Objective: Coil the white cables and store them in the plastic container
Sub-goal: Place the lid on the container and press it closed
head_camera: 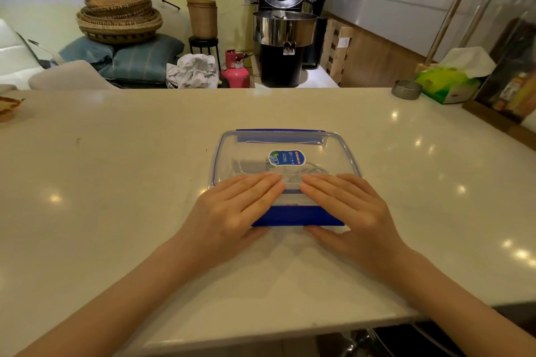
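Plastic container (285,151): positioned at the centre of the white countertop (116,168), lid fitted, with blue latches at the far and near edges. A blue oval label (286,158) is affixed to the clear lid. White cables (311,168) are faintly visible through the lid, inside the container; their coiling cannot be determined.

Head view, hands: the left hand (232,209) lies flat, fingers extended and together, palm down on the near left portion of the lid, thumb against the near blue latch (295,216). The right hand (345,206) mirrors it on the near right portion, likewise flat and grasping nothing. The fingertips of both hands nearly meet.

Surroundings: a green tissue box (446,85) and a small metal dish (406,89) stand at the far right corner of the countertop.
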A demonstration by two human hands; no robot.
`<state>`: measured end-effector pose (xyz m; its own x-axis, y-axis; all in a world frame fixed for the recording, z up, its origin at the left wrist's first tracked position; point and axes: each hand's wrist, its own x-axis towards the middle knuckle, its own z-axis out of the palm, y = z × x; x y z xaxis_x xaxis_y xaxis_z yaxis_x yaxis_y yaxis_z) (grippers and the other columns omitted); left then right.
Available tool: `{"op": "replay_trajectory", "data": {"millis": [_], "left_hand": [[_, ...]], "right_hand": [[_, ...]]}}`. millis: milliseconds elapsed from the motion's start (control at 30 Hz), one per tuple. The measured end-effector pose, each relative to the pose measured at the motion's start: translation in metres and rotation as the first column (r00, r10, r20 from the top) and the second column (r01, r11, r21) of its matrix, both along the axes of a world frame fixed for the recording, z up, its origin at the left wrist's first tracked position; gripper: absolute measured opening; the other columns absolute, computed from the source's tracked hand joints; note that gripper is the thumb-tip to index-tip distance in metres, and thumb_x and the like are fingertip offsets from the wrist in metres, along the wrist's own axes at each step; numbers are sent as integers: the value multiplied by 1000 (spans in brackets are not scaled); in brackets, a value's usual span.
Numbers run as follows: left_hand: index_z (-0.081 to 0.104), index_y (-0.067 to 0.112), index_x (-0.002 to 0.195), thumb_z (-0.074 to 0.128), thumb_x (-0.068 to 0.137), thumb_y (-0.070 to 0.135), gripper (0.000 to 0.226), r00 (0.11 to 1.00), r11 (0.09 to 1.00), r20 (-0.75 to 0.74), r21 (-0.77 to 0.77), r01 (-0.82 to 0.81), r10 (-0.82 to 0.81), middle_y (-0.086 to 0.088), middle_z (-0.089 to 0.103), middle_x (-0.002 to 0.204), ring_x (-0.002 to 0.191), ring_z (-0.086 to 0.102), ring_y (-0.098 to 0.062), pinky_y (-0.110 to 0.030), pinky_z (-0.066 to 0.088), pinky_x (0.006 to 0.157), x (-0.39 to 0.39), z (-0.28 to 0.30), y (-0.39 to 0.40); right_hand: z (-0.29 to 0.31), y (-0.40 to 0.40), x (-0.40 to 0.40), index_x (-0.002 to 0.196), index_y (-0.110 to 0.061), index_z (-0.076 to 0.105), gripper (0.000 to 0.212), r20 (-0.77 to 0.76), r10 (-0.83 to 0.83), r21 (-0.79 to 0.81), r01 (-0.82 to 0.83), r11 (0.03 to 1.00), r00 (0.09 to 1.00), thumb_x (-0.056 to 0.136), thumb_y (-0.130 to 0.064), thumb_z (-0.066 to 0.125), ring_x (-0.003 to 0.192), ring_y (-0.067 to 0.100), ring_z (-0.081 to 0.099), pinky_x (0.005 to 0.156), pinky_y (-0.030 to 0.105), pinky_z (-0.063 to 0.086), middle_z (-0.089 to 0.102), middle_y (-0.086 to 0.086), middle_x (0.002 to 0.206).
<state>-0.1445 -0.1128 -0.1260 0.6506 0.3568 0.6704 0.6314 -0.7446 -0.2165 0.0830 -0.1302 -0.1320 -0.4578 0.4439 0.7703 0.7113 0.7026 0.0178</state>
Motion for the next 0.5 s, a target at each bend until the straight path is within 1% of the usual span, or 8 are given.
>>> {"op": "replay_trajectory", "data": {"millis": [67,200,267,333,433,500], "left_hand": [[63,4,114,66,80,26,40,1000,1000,18,-1,8,-8,-9,66,118,108,63,-20,-32,47,91,1,0,0],[60,6,119,60,83,33,45,1000,997,1,-75,24,-24,-7,62,124,114,59,-19,-32,46,95,-1,3,-4],[60,6,120,56,86,34,44,1000,994,8,-108,30,-29,-6,61,125,115,58,-18,-31,45,96,-2,7,-5],[61,7,118,53,88,32,40,999,993,20,-116,32,-30,-6,62,124,114,59,-17,-31,46,95,-1,9,-5],[64,8,114,49,91,29,34,997,991,71,-126,53,-44,-5,66,119,109,63,-17,-30,48,92,0,8,-2],[66,9,111,47,92,29,33,993,987,109,-144,69,-54,-3,67,116,106,64,-16,-28,48,91,1,8,-1]], "right_hand": [[0,0,0,116,-11,60,46,-12,7,-6,-7,1000,1000,74,-24,73,114,13,57,91,35,48,61,1,121],[5,-2,2,121,-15,53,51,-8,54,-112,-55,992,998,75,-29,68,118,9,52,95,33,45,57,-3,125],[8,-3,4,121,-14,55,46,-29,71,-158,-75,985,997,79,-31,64,118,7,52,95,33,45,56,-5,125],[10,-2,4,120,-15,57,40,-48,79,-172,-86,981,996,83,-30,61,116,6,53,93,33,45,56,-7,124],[13,3,3,112,-15,63,29,-76,87,-142,-97,985,993,86,-26,58,108,5,58,87,30,47,60,-8,118],[12,5,2,108,-15,65,26,-91,91,-126,-102,987,992,87,-25,56,105,6,60,85,29,47,62,-7,115]]}}
